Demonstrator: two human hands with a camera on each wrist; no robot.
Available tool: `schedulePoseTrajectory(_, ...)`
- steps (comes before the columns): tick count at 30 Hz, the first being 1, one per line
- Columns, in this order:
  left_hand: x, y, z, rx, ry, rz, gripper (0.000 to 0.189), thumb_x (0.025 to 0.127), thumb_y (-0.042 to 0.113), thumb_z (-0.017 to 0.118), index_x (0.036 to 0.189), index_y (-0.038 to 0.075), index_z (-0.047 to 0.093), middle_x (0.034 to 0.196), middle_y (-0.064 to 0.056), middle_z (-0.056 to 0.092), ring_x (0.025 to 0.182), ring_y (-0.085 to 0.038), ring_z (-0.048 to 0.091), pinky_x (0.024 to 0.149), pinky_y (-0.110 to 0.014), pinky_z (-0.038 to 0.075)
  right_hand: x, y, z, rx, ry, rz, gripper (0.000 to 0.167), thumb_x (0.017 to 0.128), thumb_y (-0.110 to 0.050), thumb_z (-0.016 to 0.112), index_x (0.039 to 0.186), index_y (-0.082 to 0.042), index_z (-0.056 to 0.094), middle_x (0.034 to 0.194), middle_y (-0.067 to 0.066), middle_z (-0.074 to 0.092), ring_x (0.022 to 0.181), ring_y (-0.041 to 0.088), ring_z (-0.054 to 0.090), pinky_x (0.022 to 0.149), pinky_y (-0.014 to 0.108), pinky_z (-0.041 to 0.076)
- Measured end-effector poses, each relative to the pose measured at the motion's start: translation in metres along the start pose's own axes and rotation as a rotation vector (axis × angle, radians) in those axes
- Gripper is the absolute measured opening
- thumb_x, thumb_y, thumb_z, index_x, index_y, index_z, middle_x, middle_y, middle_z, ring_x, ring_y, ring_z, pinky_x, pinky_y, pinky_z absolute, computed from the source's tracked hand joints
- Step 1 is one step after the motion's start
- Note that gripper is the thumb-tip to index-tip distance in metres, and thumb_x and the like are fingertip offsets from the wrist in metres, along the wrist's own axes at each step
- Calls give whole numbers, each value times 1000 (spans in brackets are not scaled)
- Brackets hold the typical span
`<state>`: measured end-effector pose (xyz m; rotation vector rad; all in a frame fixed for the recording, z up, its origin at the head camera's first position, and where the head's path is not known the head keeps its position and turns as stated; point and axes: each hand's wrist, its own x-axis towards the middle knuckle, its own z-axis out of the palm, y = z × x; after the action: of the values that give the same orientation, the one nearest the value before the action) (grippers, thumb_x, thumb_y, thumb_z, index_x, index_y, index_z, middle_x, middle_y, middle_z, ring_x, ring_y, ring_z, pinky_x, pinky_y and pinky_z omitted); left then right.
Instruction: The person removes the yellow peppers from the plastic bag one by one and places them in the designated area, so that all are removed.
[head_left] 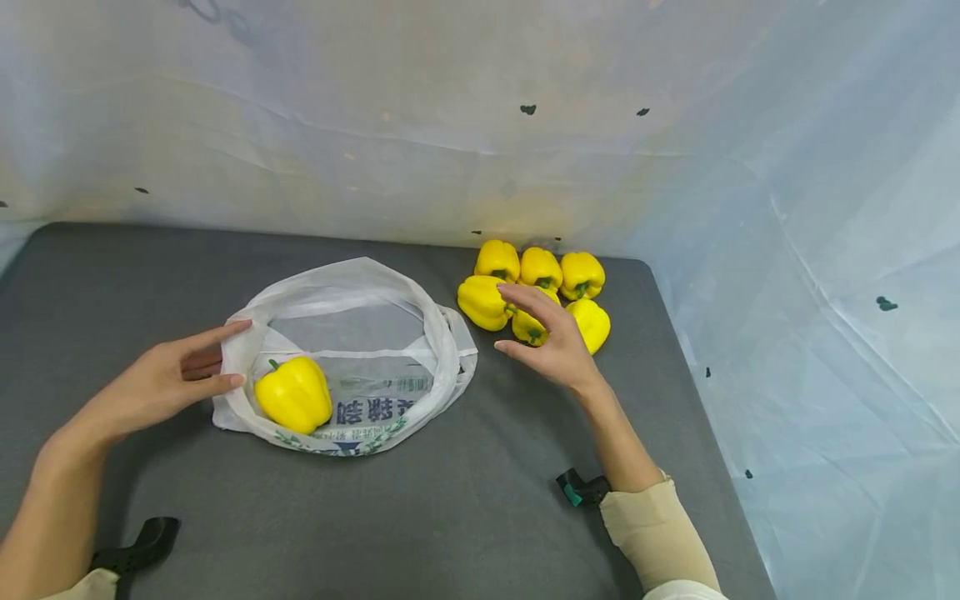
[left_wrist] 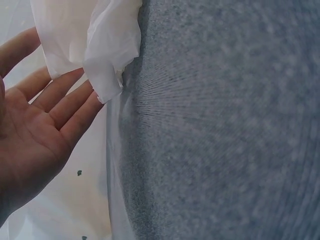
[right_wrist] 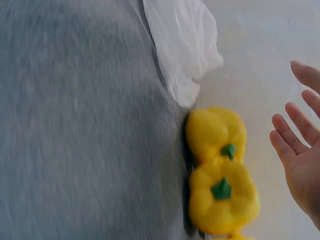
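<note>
A white plastic bag with printed lettering lies with its mouth wide on the table, and one yellow bell pepper rests inside it. My left hand touches the bag's left rim with extended fingers. In the left wrist view, straight fingers lie against the hanging bag edge. My right hand, thumb and fingers spread and nothing between them, is over a group of yellow bell peppers, partly covering one. The right wrist view shows that hand apart from two green-stemmed peppers.
The dark grey table runs back to a whitish plastic sheet. More sheeting stands along the right side. Several peppers sit together near the table's back right corner, close to the bag's right side.
</note>
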<state>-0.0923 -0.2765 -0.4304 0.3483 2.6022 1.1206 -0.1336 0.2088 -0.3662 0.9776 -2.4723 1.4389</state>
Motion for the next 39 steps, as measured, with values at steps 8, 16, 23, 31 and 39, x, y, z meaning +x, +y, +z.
schedulePoseTrajectory(8, -2, 4, -1, 1, 6, 4, 78, 93, 29, 72, 157, 14, 30, 151, -34, 34, 122, -59, 48, 78, -21, 54, 13, -5, 23, 80, -81, -55, 65, 76, 8, 81, 134, 12, 52, 136, 25, 55, 125, 33, 54, 108, 38, 43)
schedulePoseTrajectory(16, -4, 1, -1, -5, 13, 10, 77, 93, 28, 72, 157, 15, 31, 150, -33, 36, 121, -58, 49, 74, -9, 45, 27, -13, 52, 117, -192, -91, 63, 77, 5, 81, 134, 10, 53, 135, 25, 55, 123, 33, 55, 108, 36, 44)
schedulePoseTrajectory(23, -2, 4, -1, 12, 2, -8, 78, 93, 31, 72, 157, 15, 30, 151, -34, 35, 122, -58, 49, 83, -38, 58, 34, -19, 73, 170, -269, -117, 63, 79, 6, 79, 135, 12, 51, 135, 26, 55, 122, 32, 56, 107, 34, 44)
schedulePoseTrajectory(31, -2, 6, -2, 13, -5, -18, 78, 93, 32, 71, 157, 13, 30, 150, -35, 34, 122, -59, 48, 77, -18, 51, 42, -8, 102, 180, -370, -123, 68, 81, 0, 81, 139, 8, 48, 140, 20, 53, 128, 31, 53, 108, 30, 42)
schedulePoseTrajectory(39, -2, 6, -2, 15, -9, -25, 79, 93, 33, 72, 157, 12, 30, 150, -35, 34, 123, -59, 48, 80, -26, 55, 46, 4, 129, 174, -457, -111, 74, 82, -11, 83, 147, -6, 46, 141, 7, 54, 128, 18, 52, 108, 24, 40)
